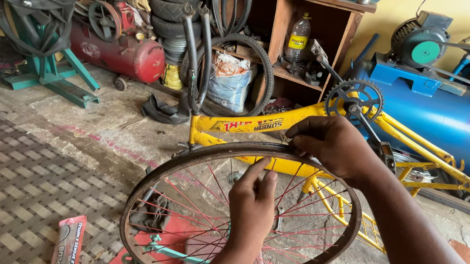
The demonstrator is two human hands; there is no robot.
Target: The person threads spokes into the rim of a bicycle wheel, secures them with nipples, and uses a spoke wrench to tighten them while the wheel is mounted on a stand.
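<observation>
The bicycle wheel rim (pixel 180 167), rusty with red spokes (pixel 187 205), sits on a teal stand (pixel 167 252) under both hands. The right hand (pixel 335 146) pinches the rim's top edge, fingers closed on it. The left hand (pixel 252 203), just below and inside the rim, grips a spoke. Beyond the right hand lies an upturned yellow bicycle frame (pixel 248 125).

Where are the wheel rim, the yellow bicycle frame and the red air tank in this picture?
wheel rim (pixel 144 196): head view, on its rusty left side.
yellow bicycle frame (pixel 248 125): head view, on the main tube.
red air tank (pixel 128 57): head view, on its rounded body.
</observation>
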